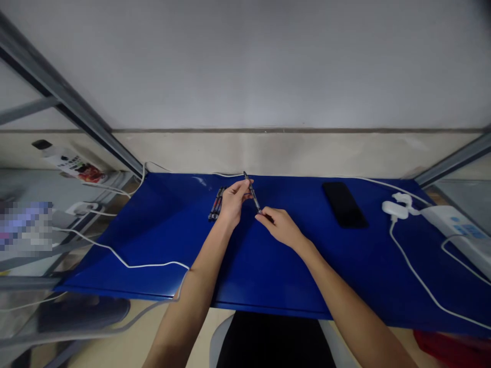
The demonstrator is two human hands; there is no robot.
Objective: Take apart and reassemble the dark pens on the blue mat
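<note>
Left hand: we hold our bare left hand [233,202] up over the desk, its fingers clenched around the upper part of the pen, with the pen's tip poking out above them.

Right hand: our bare right hand [281,227] comes in from the lower right, its fingertips pinching the lower end of the same pen. Our 2 hands are close together, and both grasp it.

Pen: the slim black pen with a clear section [253,198] sits tilted in the air between our 2 hands, just above the desk.

Beside it: a small bundle of dark pens with red markings [217,204] lies flat on the desk, just left of our left hand.

Desk: the glossy blue desk surface [268,286] runs under everything, with a black smartphone [344,204] lying to the right of our hands.

Further right: a white power strip [456,230] and a white plug adapter [395,208] sit near the far edge, with a thin white cable [416,286] looping across the blue.

Further left: a white plastic bottle with a black cap [71,163] lies tilted beyond the desk.
</note>
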